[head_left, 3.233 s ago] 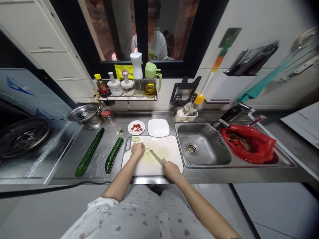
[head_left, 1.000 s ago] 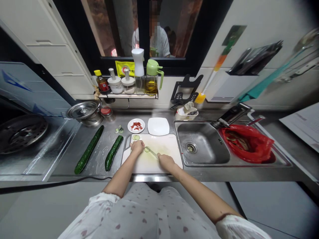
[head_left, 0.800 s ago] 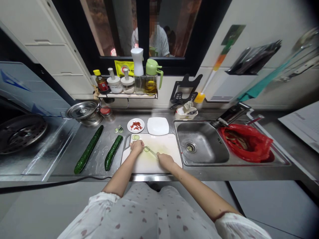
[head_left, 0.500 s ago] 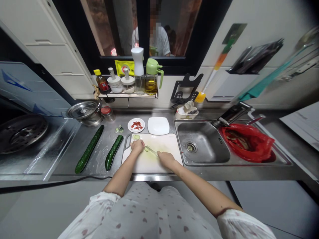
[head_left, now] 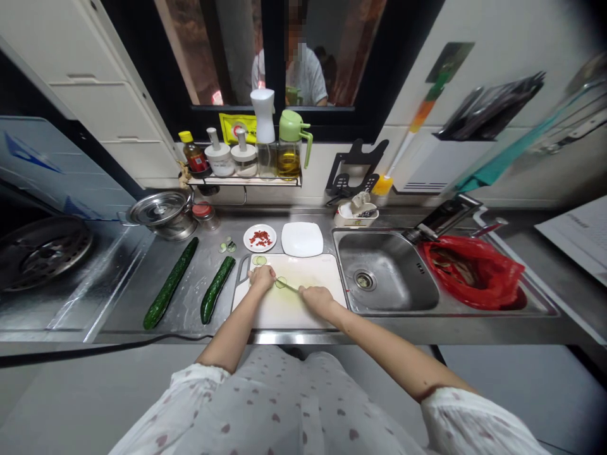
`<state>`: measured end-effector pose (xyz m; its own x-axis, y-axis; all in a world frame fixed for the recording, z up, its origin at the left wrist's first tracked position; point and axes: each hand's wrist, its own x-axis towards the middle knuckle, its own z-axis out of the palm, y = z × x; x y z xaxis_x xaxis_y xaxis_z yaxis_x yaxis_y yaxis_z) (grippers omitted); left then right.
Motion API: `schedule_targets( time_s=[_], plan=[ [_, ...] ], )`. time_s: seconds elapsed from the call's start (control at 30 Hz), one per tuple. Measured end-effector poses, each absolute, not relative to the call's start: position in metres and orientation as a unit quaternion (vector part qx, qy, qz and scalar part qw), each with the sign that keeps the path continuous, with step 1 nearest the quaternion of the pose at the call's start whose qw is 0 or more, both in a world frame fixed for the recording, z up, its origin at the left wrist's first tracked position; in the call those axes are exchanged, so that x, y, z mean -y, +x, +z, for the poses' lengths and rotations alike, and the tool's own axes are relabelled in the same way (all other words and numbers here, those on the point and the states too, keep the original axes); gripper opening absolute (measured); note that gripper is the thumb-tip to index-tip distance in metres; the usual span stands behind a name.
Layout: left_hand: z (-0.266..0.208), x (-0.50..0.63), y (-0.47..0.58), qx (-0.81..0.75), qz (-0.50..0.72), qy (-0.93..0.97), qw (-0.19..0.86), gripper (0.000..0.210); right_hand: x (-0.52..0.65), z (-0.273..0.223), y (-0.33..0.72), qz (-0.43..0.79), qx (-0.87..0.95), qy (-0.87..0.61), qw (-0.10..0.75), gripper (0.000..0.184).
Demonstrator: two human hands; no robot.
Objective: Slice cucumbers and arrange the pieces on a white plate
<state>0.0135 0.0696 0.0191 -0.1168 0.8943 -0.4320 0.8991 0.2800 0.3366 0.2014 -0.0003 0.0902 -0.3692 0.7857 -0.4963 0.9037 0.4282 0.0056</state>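
Note:
My right hand (head_left: 317,299) is closed round the handle end of a knife (head_left: 293,289), over the white cutting board (head_left: 327,272). Its narrow blade points left across the board. A thin cucumber slice (head_left: 281,282) lies at the blade, close to the fingers of my left hand (head_left: 262,278). Those fingers are curled together near the blade's tip; what they grip is hidden. More cucumber slices (head_left: 258,260) rest at the board's upper left. On the counter to the left are a cut cucumber (head_left: 218,289) and a longer whole cucumber (head_left: 171,284).
Behind the board stand a plate of chopped red pieces (head_left: 268,246) and a white square plate (head_left: 302,239). Cucumber trimmings (head_left: 227,245) lie nearby. A sink (head_left: 386,303) and a red bag (head_left: 502,278) are on the right. A steel pot (head_left: 164,212) sits at back left.
The knife blade has turned slightly and now looks narrower and darker. Both hands stay in nearly the same place, and the slice remains at the blade.

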Motion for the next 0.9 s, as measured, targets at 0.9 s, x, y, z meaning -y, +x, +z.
schedule_targets(
  time_s=[0.9],
  plan=[
    [0.019,-0.050,0.019,-0.747,0.031,0.621,0.237,0.021,0.029,0.068,0.264,-0.308,-0.714,0.622,0.094,0.024]
  ],
)
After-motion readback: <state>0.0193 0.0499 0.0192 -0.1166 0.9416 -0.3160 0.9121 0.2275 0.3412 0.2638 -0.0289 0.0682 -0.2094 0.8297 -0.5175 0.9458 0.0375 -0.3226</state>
